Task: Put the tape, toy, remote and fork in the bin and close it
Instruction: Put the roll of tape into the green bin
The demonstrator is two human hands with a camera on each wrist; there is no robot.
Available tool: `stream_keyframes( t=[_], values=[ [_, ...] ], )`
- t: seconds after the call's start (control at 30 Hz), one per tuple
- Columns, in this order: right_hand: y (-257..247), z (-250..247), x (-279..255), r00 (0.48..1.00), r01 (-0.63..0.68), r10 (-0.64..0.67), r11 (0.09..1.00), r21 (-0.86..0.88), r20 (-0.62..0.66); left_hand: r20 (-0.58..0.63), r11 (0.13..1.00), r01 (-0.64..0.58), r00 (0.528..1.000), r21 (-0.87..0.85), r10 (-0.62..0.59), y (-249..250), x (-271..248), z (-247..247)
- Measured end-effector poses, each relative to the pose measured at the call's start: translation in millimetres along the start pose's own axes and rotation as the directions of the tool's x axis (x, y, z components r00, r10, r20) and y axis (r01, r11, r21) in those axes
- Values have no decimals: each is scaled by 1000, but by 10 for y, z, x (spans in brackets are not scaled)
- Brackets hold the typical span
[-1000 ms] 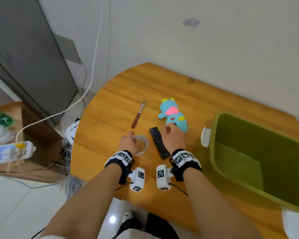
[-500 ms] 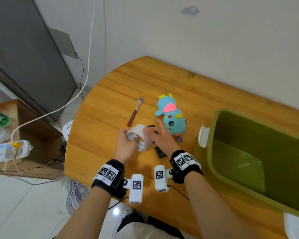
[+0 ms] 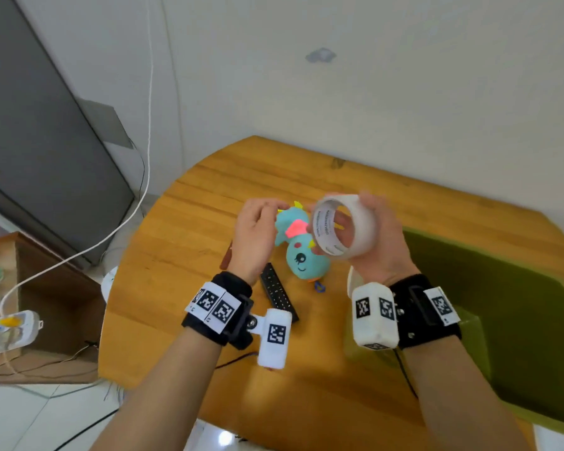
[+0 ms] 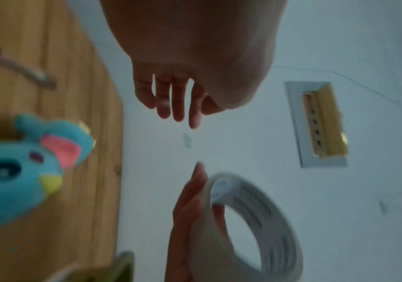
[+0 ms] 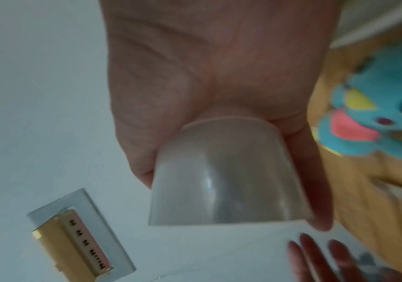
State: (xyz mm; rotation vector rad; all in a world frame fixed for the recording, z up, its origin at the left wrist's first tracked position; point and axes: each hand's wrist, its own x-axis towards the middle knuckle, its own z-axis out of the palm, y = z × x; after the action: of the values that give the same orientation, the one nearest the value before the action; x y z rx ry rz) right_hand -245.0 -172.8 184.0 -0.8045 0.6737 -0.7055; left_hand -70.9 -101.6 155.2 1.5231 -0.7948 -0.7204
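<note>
Gripping tape (image 3: 344, 231) in our right hand (image 3: 376, 242), fingers curled round roll, lifted above table (image 3: 183, 255), ready for bin (image 3: 502, 307) just right. Our left hand (image 3: 254, 237) empty, fingers relaxed, apart from roll. Toy (image 3: 302, 252) and remote (image 3: 277, 292) lie below; fork mostly hidden. Bin mouth open, path looks clear.

Tape roll (image 3: 345, 231) held up in right hand (image 3: 376, 242), above the surface (image 3: 183, 288), just left of the bin (image 3: 502, 320). Left hand (image 3: 253, 236) beside it, apart. Plush toy (image 3: 302, 255) lies on surface below and between the hands. Remote (image 3: 277, 292) just left of toy, nearer the person. Bin at surface's right side.
</note>
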Motion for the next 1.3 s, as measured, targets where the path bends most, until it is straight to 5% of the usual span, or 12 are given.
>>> stream_keyframes(
  t=[0.1, 0.2, 0.37, 0.53, 0.73, 0.93, 1.13, 1.3],
  values=[
    [-454, -398, -172, 986, 100, -120, 982, -159, -118, 137, 966, 258, 958, -20, -253, 12, 158, 418],
    [-698, -912, -330, 960, 64, -175, 896, -440, -217, 331, 922, 322, 864, 216, -379, -29, 194, 959],
    [-710, -1557, -495, 987, -98, -78, 404, -909, -142, 430, 849, 325, 752, 418, -500, -9, 146, 1709],
    [-389, -1910, -376, 996, 4, 85, -123, -992, -6, 376, 841, 367, 771, 397, -514, 18, 168, 2078],
    [153, -2241, -3, 953, 296, 196, -428, -854, 232, 264, 897, 392, 861, 203, -435, -259, 118, 2156],
    [570, -2369, 206, 884, 457, 328, -456, -764, 333, 239, 900, 428, 869, 76, -434, -284, 84, 2150],
    [673, -2441, 278, 903, 417, 313, -466, -781, 295, 210, 897, 440, 874, 38, -438, -327, 114, 2172],
    [710, -2485, 269, 904, 426, 294, -580, -694, 310, 205, 901, 432, 880, 35, -429, -367, 127, 2169]
  ],
)
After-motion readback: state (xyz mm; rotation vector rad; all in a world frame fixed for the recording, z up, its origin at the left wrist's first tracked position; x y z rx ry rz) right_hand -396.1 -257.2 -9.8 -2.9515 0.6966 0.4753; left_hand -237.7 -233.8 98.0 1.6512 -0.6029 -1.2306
